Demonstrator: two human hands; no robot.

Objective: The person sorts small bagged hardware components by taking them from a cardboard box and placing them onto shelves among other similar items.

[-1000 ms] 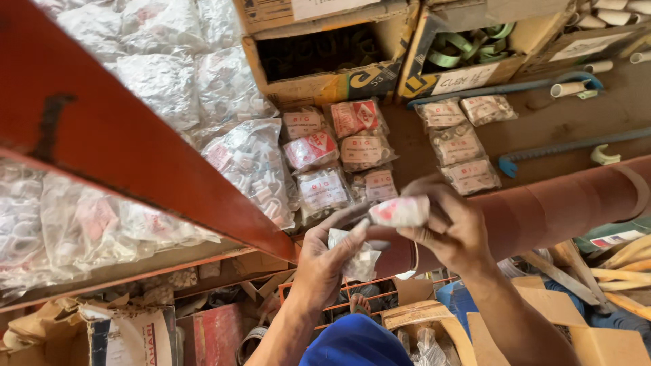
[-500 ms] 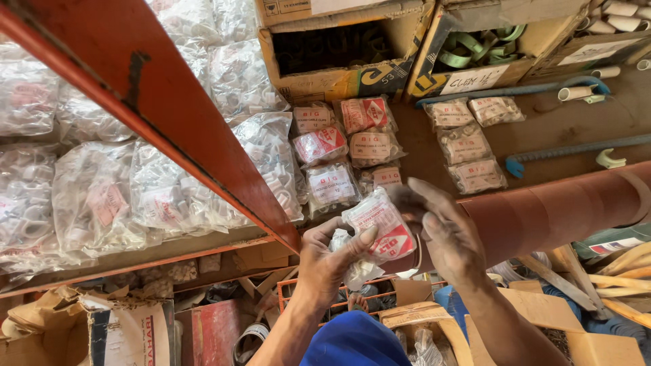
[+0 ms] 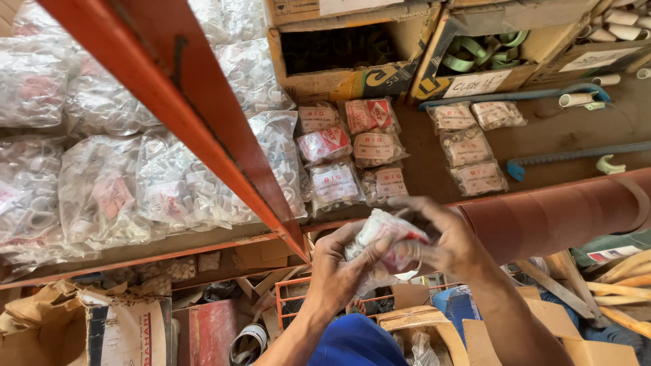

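Two hands meet just below the front edge of the shelf [image 3: 556, 129], both closed around one small clear plastic packet [image 3: 390, 237] with a red and white label. The left hand [image 3: 339, 268] grips the packet from below, its thumb pressed up against the near face and its fingers curled under the loose plastic. The right hand [image 3: 444, 240] covers the packet from above and the far side, fingers bent over its top edge and pressed close together.

On the shelf, directly above the hands, lies a cluster of similar small labelled packets [image 3: 352, 152], laid flat in rows. Further right on the shelf sits a second, smaller group of packets [image 3: 471, 139]. Behind these stand open cardboard boxes [image 3: 346, 51]. At the left of the shelf, large clear bags of white fittings [image 3: 108, 183] are piled together. An orange steel beam [image 3: 196, 115] crosses diagonally in front of the shelf, ending just left of the hands.
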